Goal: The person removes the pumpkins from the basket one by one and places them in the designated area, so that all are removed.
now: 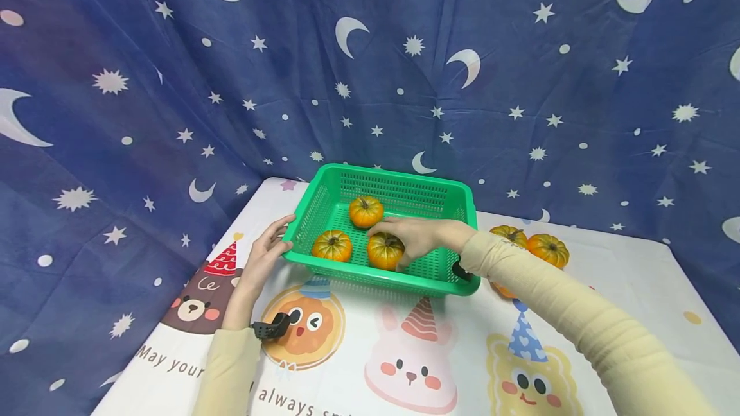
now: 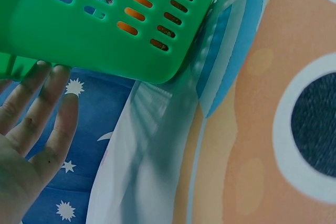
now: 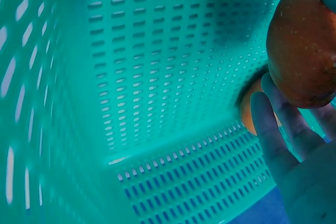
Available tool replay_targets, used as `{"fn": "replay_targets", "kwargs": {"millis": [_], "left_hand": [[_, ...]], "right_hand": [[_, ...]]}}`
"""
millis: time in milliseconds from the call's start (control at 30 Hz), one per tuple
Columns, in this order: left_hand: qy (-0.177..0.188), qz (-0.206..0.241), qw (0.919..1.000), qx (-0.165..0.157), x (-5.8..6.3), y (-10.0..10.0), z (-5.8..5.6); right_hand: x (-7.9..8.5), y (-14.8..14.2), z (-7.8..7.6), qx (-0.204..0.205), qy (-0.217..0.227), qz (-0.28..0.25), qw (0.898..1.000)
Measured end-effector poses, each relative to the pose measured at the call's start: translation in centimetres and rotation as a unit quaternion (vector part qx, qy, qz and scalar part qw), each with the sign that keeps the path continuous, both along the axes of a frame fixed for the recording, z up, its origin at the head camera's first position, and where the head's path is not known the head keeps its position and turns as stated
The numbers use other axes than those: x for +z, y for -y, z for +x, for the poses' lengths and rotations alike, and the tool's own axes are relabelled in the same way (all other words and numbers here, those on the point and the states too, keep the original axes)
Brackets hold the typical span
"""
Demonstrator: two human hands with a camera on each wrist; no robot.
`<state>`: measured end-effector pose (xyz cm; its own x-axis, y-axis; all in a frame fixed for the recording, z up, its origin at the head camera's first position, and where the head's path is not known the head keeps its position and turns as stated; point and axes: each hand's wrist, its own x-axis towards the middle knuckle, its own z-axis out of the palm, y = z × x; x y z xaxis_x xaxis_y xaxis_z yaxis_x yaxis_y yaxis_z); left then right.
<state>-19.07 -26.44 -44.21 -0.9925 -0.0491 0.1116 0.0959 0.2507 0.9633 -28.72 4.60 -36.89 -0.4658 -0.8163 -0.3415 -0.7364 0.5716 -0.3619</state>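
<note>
A green plastic basket (image 1: pixel 376 278) with slotted walls stands at the back of the table. Inside it my right hand (image 1: pixel 421 234) grips a small orange-and-green pumpkin (image 1: pixel 384 250), thumb and fingers spread around its sides. In the right wrist view the gripped pumpkin (image 3: pixel 302 45) is close to the camera, and another pumpkin (image 3: pixel 251 109) shows behind the fingertips. Two more pumpkins sit in the basket, one at the back (image 1: pixel 366 211) and one at the left (image 1: pixel 332 246). My left hand (image 1: pixel 264 255) touches the basket's left rim, its fingers (image 2: pixel 59 95) extended.
To the right of the basket several pumpkins lie on the table, among them one at the edge of the group (image 1: pixel 548 249) and one partly behind the right sleeve (image 1: pixel 509 234). A cartoon-printed cloth (image 1: pixel 324 390) covers the table. A blue starry curtain (image 1: pixel 399 114) hangs close behind the basket.
</note>
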Motion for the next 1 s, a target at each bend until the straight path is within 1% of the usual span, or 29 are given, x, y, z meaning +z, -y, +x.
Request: {"fn": "replay_targets", "kwargs": {"millis": [200, 467, 667, 867, 1000], "left_hand": [[0.002, 0.003, 1.0000, 0.002, 0.1, -0.3, -0.1], [-0.001, 0.004, 1.0000, -0.001, 0.1, -0.3, -0.1], [0.002, 0.005, 1.0000, -0.004, 0.1, -0.3, 0.0], [0.004, 0.004, 1.0000, -0.001, 0.2, -0.2, 0.0], [0.001, 0.003, 1.0000, -0.002, 0.2, -0.2, 0.0]], "right_hand": [[1.0, -0.8, 0.1, -0.011, -0.019, 0.010, 1.000], [2.2, -1.7, 0.3, -0.011, -0.036, 0.010, 0.999], [3.1, -2.5, 0.8, -0.002, -0.049, 0.000, 0.999], [3.9, -3.5, 1.4, 0.000, -0.056, -0.007, 0.998], [4.1, -4.4, 1.7, -0.004, -0.057, -0.010, 0.998]]}}
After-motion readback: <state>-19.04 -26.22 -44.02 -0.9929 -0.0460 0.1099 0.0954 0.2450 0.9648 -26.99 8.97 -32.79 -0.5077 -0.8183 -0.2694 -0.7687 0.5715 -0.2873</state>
